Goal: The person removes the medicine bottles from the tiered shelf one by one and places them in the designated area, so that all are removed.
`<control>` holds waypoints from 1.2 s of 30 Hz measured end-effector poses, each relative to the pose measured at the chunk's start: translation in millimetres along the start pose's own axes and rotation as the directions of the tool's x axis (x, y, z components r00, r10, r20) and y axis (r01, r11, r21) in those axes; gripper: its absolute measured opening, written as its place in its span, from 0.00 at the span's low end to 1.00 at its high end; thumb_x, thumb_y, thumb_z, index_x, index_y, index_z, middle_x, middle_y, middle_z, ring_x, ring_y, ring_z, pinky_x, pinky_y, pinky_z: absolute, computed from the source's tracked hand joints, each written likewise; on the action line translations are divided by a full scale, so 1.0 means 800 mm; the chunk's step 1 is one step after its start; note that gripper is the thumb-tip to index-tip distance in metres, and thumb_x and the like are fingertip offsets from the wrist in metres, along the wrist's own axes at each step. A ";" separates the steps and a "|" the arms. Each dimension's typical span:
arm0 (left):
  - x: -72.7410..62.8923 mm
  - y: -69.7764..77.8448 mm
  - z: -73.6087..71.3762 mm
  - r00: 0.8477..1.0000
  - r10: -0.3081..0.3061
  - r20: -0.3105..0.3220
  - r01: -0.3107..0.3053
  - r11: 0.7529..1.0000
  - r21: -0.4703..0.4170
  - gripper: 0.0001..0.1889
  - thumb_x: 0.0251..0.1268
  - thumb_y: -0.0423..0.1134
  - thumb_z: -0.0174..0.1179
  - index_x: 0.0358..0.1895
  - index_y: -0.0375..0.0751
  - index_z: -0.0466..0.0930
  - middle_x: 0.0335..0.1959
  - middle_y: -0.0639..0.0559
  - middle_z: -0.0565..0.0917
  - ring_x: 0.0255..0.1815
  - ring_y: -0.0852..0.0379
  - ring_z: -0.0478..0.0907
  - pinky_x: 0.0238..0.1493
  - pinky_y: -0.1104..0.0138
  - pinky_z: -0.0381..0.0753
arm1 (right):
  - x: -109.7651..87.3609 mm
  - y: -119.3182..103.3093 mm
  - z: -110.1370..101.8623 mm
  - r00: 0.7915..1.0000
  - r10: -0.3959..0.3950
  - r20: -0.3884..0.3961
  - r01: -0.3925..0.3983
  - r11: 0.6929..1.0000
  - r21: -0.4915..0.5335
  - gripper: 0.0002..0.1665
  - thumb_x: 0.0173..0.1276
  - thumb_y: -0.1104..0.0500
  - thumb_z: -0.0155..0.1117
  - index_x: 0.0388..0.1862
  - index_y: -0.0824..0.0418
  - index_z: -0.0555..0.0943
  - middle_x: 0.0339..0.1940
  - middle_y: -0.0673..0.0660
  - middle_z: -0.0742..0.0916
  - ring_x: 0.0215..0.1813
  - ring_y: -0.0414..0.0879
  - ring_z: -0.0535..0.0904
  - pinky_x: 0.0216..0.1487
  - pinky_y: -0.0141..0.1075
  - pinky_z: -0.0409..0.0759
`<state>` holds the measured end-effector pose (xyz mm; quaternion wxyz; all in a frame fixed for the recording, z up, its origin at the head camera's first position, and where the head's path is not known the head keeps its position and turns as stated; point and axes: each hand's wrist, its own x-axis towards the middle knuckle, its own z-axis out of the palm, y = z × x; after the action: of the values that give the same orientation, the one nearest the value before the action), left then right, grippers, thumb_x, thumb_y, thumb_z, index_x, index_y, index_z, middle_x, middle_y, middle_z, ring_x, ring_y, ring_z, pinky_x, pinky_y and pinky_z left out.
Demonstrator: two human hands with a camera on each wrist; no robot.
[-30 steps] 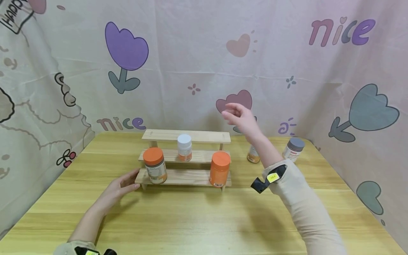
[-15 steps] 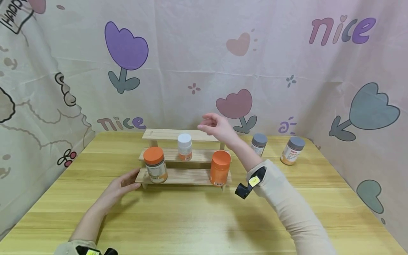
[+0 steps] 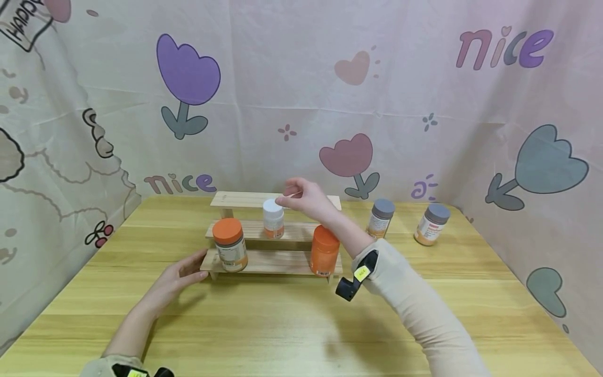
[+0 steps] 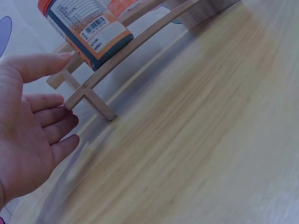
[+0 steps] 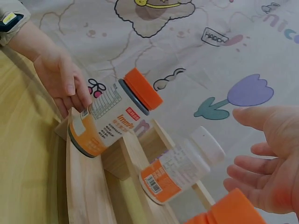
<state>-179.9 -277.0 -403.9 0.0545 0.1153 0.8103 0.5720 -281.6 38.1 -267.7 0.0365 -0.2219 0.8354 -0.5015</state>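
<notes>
A three-tier wooden rack (image 3: 278,262) stands on the table. My left hand (image 3: 181,275) touches the left end of its lowest tier, fingers loosely extended, as the left wrist view shows. On the middle tier is a white-capped bottle (image 3: 273,222) with an orange band. My right hand (image 5: 268,158) is beside this bottle, fingers relaxed and spread, with a gap between them in the right wrist view. The lowest tier bears a jar with an orange lid and printed label (image 3: 231,251) at the left and an all-orange jar (image 3: 325,254) at the right, partly behind my right forearm.
Two grey-capped bottles stand on the table right of the rack: a nearer-in bottle (image 3: 380,217), its base partly covered by the right sleeve, and an outer bottle (image 3: 432,225). A printed cloth backdrop (image 3: 282,78) hangs behind the wooden table (image 3: 259,324).
My right hand has moved left and down from above the rack's right end to beside the white-capped bottle. The left hand stays in place; the grey-capped bottles are now less covered by the arm.
</notes>
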 end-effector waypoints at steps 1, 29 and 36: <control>0.000 0.000 0.000 1.000 0.000 0.000 0.000 1.000 0.001 0.35 0.67 0.40 0.54 0.70 0.27 0.48 0.69 0.29 0.54 0.69 0.36 0.50 0.50 0.84 0.62 | 0.000 -0.001 0.001 1.000 0.000 0.003 0.000 1.000 -0.006 0.33 0.60 0.56 0.67 0.62 0.64 0.70 0.49 0.59 0.82 0.50 0.49 0.77 0.49 0.37 0.77; 0.000 0.001 0.001 1.000 0.008 -0.001 -0.008 1.000 0.002 0.35 0.67 0.39 0.54 0.70 0.27 0.48 0.69 0.29 0.54 0.68 0.36 0.51 0.50 0.83 0.62 | 0.005 -0.004 0.022 0.991 0.000 0.134 0.033 0.970 -0.240 0.27 0.58 0.59 0.69 0.57 0.65 0.75 0.44 0.57 0.82 0.47 0.48 0.78 0.43 0.33 0.77; -0.001 0.000 0.000 1.000 0.007 0.001 -0.007 1.000 0.014 0.35 0.67 0.40 0.54 0.70 0.27 0.48 0.69 0.29 0.54 0.68 0.35 0.51 0.50 0.83 0.62 | 0.001 -0.006 0.023 0.989 -0.011 0.145 0.050 0.963 -0.266 0.18 0.57 0.59 0.70 0.45 0.64 0.79 0.39 0.54 0.83 0.42 0.46 0.77 0.39 0.31 0.75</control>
<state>-179.0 -277.5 -403.6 0.0518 0.1189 0.8138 0.5665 -275.1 20.5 -272.3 0.0579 -0.2728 0.8875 -0.3668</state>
